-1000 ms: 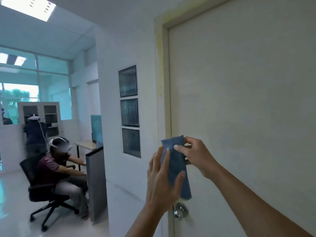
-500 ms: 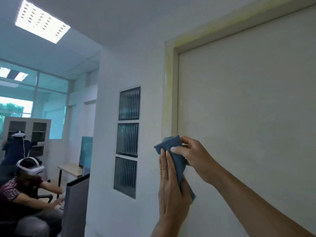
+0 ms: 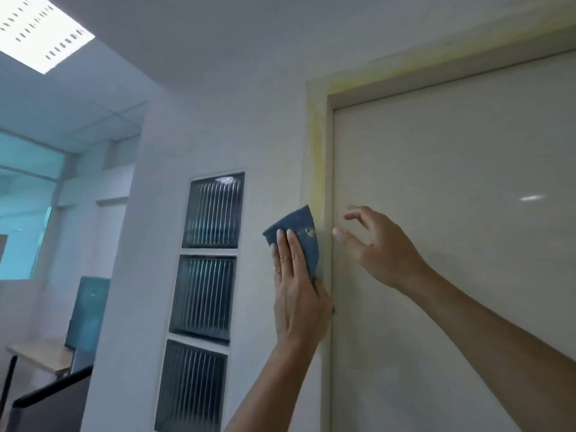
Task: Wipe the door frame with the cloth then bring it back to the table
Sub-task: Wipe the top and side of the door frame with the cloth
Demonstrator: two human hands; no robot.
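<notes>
A folded blue cloth (image 3: 300, 235) lies flat against the left upright of the beige door frame (image 3: 318, 157), which carries yellowish smears up its side and along its top. My left hand (image 3: 297, 288) presses the cloth onto the frame with flat fingers, palm over its lower part. My right hand (image 3: 378, 244) hovers just to the right, in front of the shut door (image 3: 452, 229), fingers spread and curled, holding nothing and apart from the cloth.
Left of the frame the white wall (image 3: 265, 135) holds three stacked ribbed glass blocks (image 3: 204, 300). Further left, an office area shows a wooden table (image 3: 40, 357), a teal screen (image 3: 88, 310) and a dark partition (image 3: 53, 406).
My right hand has let go of the cloth's top and drawn away to the right. My left hand now pins the cloth alone. The view has tilted upward.
</notes>
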